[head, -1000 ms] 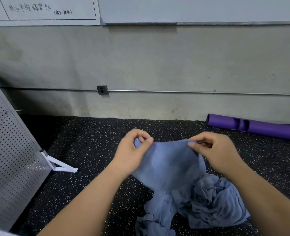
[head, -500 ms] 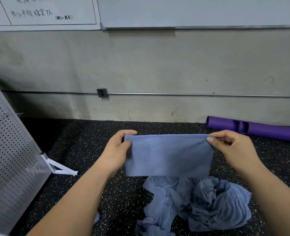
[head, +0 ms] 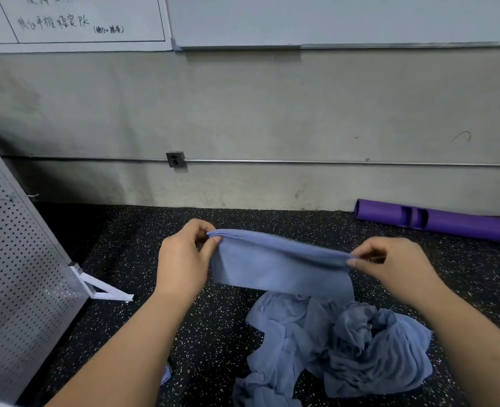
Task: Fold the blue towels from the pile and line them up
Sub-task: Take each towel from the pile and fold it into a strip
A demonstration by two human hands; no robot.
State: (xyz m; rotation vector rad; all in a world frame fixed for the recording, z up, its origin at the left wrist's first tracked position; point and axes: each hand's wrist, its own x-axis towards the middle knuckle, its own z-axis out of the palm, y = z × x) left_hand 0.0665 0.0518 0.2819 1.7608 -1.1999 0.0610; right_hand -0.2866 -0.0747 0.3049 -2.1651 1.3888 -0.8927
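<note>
At my far left leans a grey metal panel (head: 16,259), flat and punched with rows of small round holes, propped on a white angled foot (head: 104,290). The floor (head: 154,333) is black rubber flecked with white. My left hand (head: 184,259) pinches one top corner of a blue towel (head: 278,265) between thumb and curled fingers. The cloth is soft and matte, doubled over along its top edge, and hangs in the air as a wide band that slopes down toward my right. Below it, on the floor, lies the pile (head: 345,342) of the same blue cloth, crumpled into deep folds and twists. My right hand (head: 395,265) pinches the towel's other top corner, thumb against fingertips. Beyond it a smooth purple tube (head: 436,221) with cut-out slots lies along the rough, stained concrete wall (head: 272,107).

On the whiteboard (head: 72,22) at upper left there is handwriting: several characters I cannot make out, then "PK", then a small bracketed note too blurred to read.
</note>
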